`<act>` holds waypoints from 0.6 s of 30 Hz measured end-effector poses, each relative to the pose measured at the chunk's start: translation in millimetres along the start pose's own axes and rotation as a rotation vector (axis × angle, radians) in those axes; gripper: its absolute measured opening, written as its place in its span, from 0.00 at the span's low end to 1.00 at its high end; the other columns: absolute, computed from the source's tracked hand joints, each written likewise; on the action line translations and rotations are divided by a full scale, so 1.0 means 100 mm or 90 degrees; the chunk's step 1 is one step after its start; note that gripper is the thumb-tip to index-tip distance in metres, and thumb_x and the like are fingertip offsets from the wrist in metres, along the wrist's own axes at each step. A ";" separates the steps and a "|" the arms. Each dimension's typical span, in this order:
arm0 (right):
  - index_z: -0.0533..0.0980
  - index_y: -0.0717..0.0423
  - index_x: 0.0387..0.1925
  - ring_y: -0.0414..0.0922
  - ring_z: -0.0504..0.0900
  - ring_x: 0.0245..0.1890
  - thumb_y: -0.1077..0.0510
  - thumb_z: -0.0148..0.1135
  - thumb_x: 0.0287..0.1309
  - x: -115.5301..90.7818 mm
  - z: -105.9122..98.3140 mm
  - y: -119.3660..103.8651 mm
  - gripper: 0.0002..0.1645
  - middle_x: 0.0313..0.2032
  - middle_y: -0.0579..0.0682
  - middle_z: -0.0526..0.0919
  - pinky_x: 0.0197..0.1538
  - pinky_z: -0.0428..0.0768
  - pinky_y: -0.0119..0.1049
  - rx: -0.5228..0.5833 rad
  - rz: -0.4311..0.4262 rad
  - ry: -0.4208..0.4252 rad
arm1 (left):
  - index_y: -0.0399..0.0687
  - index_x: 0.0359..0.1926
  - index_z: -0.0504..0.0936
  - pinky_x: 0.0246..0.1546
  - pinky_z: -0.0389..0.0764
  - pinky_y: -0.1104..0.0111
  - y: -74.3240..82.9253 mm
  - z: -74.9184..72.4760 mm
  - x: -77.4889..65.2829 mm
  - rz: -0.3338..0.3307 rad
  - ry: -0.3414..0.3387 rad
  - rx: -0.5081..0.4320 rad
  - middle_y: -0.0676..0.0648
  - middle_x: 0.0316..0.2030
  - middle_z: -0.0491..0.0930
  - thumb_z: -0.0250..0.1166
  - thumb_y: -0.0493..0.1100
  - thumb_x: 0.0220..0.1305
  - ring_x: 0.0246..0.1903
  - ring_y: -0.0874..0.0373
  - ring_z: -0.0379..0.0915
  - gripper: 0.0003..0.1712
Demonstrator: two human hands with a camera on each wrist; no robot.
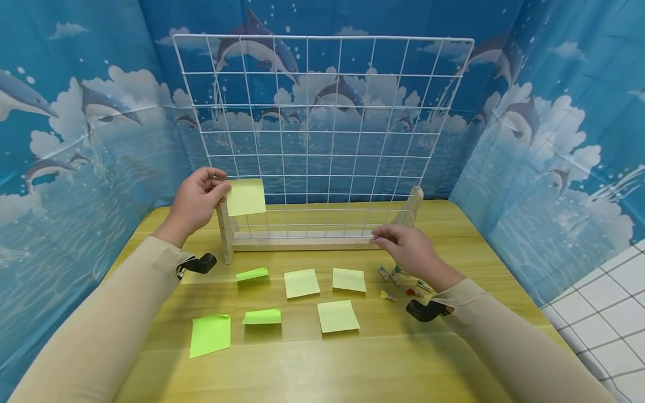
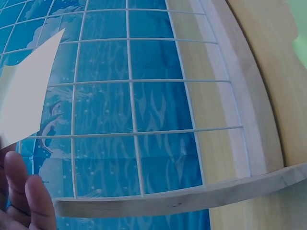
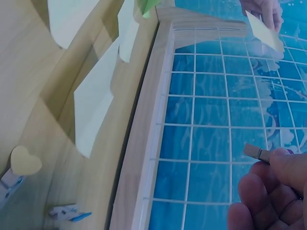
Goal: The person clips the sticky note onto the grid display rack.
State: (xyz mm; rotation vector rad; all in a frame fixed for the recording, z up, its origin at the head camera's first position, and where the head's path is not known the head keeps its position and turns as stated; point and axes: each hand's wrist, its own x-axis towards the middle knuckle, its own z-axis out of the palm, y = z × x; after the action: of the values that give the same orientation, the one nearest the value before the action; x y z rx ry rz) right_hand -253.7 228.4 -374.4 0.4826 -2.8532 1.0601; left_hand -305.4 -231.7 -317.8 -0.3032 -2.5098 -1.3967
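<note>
My left hand (image 1: 195, 197) pinches a pale yellow sticky note (image 1: 246, 197) by its left edge, in front of the lower left of a white wire grid (image 1: 330, 131). The same note (image 2: 29, 93) appears at the left of the left wrist view, close to the wires. Between thumb and fingers my right hand (image 1: 415, 253) holds a small wooden clothespin (image 3: 257, 152); its purple decoration is mostly hidden by the fingers. This hand is near the grid's lower right, above several loose clothespins (image 1: 395, 278) on the table.
The grid stands upright in a wooden base (image 1: 302, 244) with side posts. Before it on the table (image 1: 393, 358) lie several pale yellow notes (image 1: 338, 317) and green notes (image 1: 210, 335), some curled. Blue dolphin curtains (image 1: 75, 140) surround the table; white tiles (image 1: 612, 313) show at right.
</note>
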 end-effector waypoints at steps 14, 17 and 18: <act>0.83 0.57 0.58 0.42 0.82 0.36 0.56 0.60 0.77 0.05 0.04 -0.28 0.15 0.46 0.54 0.90 0.37 0.80 0.35 0.038 -0.037 0.005 | 0.53 0.74 0.66 0.36 0.76 0.66 0.21 0.02 0.18 0.032 0.041 0.005 0.50 0.42 0.84 0.57 0.51 0.82 0.32 0.51 0.72 0.26; 0.83 0.56 0.56 0.42 0.83 0.36 0.55 0.61 0.77 0.06 0.05 -0.34 0.14 0.45 0.52 0.90 0.37 0.81 0.35 0.042 -0.040 0.008 | 0.54 0.75 0.67 0.35 0.76 0.66 0.24 0.02 0.22 0.031 0.043 0.018 0.49 0.42 0.84 0.57 0.52 0.82 0.32 0.48 0.73 0.27; 0.83 0.56 0.56 0.42 0.83 0.36 0.56 0.61 0.77 0.07 0.05 -0.35 0.14 0.44 0.51 0.90 0.37 0.81 0.35 0.044 -0.044 0.008 | 0.54 0.76 0.67 0.35 0.76 0.66 0.25 0.02 0.23 0.032 0.040 0.022 0.49 0.42 0.84 0.57 0.53 0.82 0.32 0.47 0.73 0.28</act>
State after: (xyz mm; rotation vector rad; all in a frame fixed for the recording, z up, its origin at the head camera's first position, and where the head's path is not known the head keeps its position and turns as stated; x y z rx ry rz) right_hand -249.1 198.2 -354.9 0.5730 -2.7752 1.1476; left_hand -319.3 -215.7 -291.2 -0.3074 -2.4552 -1.3223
